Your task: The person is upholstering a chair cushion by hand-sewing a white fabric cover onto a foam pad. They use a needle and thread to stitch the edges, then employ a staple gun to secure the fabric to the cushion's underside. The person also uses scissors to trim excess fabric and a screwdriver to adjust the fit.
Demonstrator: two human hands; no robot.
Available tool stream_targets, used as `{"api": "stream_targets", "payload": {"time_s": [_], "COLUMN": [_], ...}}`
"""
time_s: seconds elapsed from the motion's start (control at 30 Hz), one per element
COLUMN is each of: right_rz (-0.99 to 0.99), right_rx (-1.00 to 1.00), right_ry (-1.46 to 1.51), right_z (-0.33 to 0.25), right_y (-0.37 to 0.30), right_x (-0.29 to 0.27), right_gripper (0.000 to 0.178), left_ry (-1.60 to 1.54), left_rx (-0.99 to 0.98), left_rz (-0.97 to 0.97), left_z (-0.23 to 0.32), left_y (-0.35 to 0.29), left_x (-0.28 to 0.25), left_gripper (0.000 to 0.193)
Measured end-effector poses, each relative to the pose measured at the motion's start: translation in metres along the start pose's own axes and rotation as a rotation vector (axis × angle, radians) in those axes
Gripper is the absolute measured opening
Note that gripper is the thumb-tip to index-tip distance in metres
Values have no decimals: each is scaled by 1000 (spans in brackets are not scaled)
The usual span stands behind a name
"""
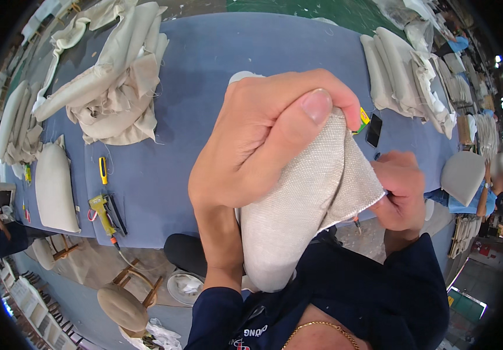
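Note:
Close in front of me, a padded piece point(286, 227) covered in beige woven fabric stands tilted on its narrow side. My left hand point(251, 134) is closed over its upper end, with the thumb pressed near the top edge. A loose fabric flap point(359, 181) hangs from the padded piece's right side and ends in a stitched corner. At that corner my right hand point(400, 189) is closed, its fingertips pinching the fabric edge. Part of the right hand's fingers is hidden behind the flap.
On the blue padded table point(205, 52) lie a green staple gun point(102, 214) with a hose, a yellow-handled tool point(103, 170) and a phone point(374, 129). Beige fabric covers point(117, 87) are heaped at left; padded pieces point(388, 73) stand at right. Another person holds a padded panel point(463, 175).

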State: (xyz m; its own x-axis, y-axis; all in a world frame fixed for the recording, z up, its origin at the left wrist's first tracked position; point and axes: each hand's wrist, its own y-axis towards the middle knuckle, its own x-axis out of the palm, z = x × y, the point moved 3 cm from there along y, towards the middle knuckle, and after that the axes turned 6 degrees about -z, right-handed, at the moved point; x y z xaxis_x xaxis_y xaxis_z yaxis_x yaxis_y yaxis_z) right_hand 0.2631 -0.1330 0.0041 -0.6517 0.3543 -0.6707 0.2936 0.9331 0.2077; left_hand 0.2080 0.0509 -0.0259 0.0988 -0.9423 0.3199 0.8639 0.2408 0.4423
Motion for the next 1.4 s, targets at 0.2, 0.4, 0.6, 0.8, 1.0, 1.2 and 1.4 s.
{"api": "stream_targets", "payload": {"time_s": [0.2,0.4,0.6,0.8,1.0,1.2,1.4], "right_rz": [-88,-120,-207,-318,-333,-376,-242], "right_rx": [-82,-79,-161,-185,-198,-87,-176], "right_ry": [-82,106,77,296,207,158,24], "right_z": [9,17,15,-4,-35,-50,-58], "right_y": [3,-2,8,6,-16,-54,-71], "right_x": [-9,-11,-10,7,14,24,46], "right_gripper": [11,15,19,13,14,18,22], "left_ry": [41,35,26,190,207,309,582], "left_rx": [27,34,70,242,209,212,-16], "left_rz": [15,47,62,-243,-306,-304,-148], "left_z": [-1,0,7,24,38,60,101], "left_y": [0,-2,-13,-35,-62,-96,-124], "left_x": [2,6,6,-10,8,30,43], "left_gripper": [43,42,41,31,30,22,22]}}
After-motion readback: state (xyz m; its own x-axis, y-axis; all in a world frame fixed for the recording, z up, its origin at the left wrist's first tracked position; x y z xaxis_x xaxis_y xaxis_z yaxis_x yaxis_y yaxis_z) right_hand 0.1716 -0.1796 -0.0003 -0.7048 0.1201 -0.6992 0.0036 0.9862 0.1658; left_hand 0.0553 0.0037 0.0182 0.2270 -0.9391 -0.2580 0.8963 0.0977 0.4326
